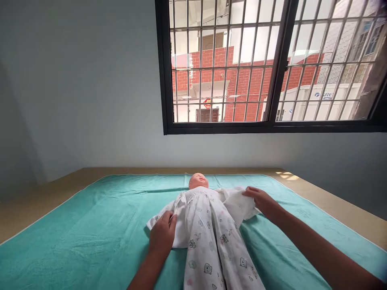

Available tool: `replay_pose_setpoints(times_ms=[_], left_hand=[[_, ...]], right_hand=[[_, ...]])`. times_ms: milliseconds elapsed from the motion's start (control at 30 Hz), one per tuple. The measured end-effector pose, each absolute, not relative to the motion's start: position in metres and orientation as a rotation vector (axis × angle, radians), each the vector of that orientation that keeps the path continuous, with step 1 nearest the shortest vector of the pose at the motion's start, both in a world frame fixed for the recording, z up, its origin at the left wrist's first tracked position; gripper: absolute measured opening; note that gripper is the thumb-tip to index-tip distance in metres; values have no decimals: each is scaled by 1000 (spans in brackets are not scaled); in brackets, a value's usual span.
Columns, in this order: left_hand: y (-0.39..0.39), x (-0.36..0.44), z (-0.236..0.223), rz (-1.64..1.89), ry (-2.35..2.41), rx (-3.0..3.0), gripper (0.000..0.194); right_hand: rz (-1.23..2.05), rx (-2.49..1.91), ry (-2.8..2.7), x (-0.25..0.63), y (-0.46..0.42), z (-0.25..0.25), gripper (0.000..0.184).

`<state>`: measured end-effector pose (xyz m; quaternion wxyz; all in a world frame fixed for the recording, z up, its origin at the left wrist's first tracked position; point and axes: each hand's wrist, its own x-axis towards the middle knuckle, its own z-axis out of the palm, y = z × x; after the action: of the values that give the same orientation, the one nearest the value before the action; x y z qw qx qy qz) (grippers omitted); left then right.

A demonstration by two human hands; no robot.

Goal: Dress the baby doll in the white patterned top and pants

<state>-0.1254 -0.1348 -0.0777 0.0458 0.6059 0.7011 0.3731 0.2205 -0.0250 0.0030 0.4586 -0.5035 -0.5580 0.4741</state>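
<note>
White with small animal prints, one garment (201,227) over one doll (198,182), lying on its back near the middle of the tabletop (326,201). Two bare hands on the fabric: left hand (163,231), grip closed on the near-left edge; right hand (254,194), grip pinching plain white fabric (238,204) opposite. Underneath, one teal cloth (90,229); behind, one grey wall (90,88) and one barred, black-framed window (279,72).

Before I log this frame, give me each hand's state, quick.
Left hand: closed on the edge of the white garment.
Right hand: closed on the white cloth at the doll's other side.
</note>
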Motion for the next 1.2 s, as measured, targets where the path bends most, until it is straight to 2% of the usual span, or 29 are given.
replay_pose_setpoints(times_ms=[100, 333, 400, 467, 567, 600, 667, 767, 1000, 1200], left_hand=[[-130, -124, -82, 1285, 1961, 1821, 27], [-128, -129, -84, 1387, 1905, 1764, 30], [-128, -131, -84, 1390, 1908, 1757, 29], [-129, -131, -82, 1362, 1949, 1727, 28], [-132, -129, -77, 1192, 2109, 1651, 28], [-133, -127, -75, 1094, 2165, 1647, 29], [-134, -124, -73, 919, 2211, 1677, 28], [-136, -121, -71, 867, 2147, 1718, 30], [-142, -116, -49, 1112, 1791, 1677, 40], [-134, -86, -21, 1287, 1657, 1387, 64]], right_hand=[[1372, -1009, -1304, 195, -19, 29, 28], [1439, -876, -1385, 115, -27, 36, 35], [1320, -911, -1568, 96, -39, 29, 34], [1052, -982, -1751, 87, -50, 19, 31], [687, -1015, -1906, 88, -64, 3, 16], [593, -1019, -1940, 91, -68, -3, 17], [390, -993, -2044, 96, -75, -15, 30], [144, -898, -2192, 101, -86, -32, 36], [136, -789, -2072, 110, -90, -53, 29], [172, -468, -1953, 124, -104, -45, 27]])
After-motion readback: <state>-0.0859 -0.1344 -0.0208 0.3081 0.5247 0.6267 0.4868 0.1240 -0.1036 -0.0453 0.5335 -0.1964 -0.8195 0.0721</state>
